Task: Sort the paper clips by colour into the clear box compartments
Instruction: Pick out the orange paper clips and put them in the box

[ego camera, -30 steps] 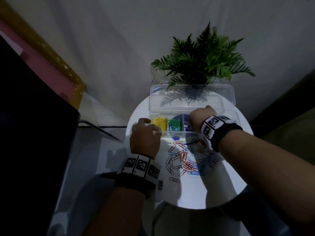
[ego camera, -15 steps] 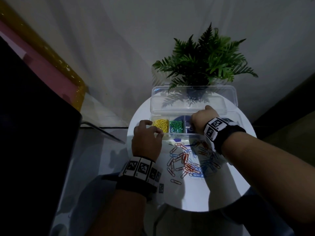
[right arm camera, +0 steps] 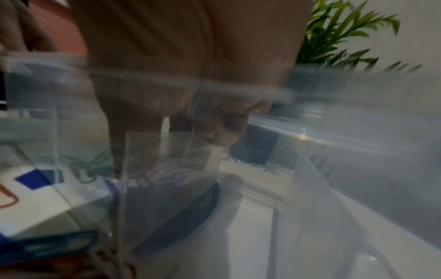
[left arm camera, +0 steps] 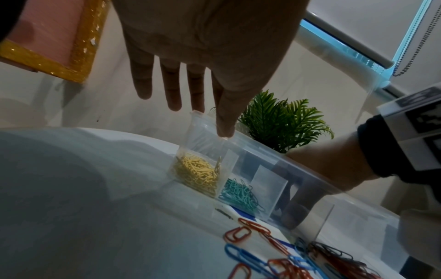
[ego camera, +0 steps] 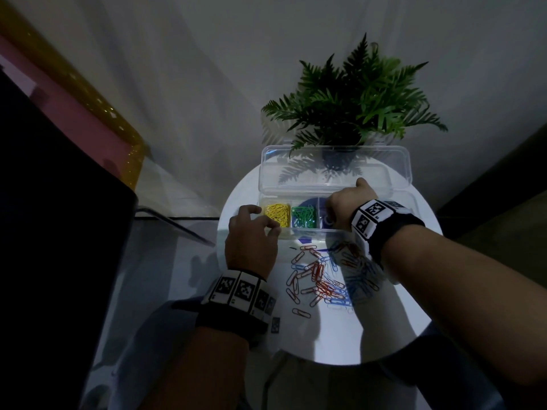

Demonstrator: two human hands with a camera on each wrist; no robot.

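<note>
The clear box [ego camera: 398, 202] stands with its lid up at the back of the round white table [ego camera: 340, 335]. Its left compartment holds yellow clips [ego camera: 277, 213], the one beside it green clips [ego camera: 304, 216]. Red and blue clips [ego camera: 322, 276] lie loose in front of the box. My left hand [ego camera: 266, 223] is at the box's front left corner, fingers straight [left arm camera: 171, 90], thumb touching the rim. My right hand [ego camera: 343, 205] reaches down into the third compartment with curled fingers [right arm camera: 214, 132]. That view is blurred, so I cannot tell whether they hold a clip.
A potted fern [ego camera: 355, 108] stands right behind the open lid. A large dark object [ego camera: 59, 232] fills the left side, with a pink and gold frame [ego camera: 88, 113] behind it. The table's edge runs close on every side.
Both hands keep their places at the box; only the view has shifted a little.
</note>
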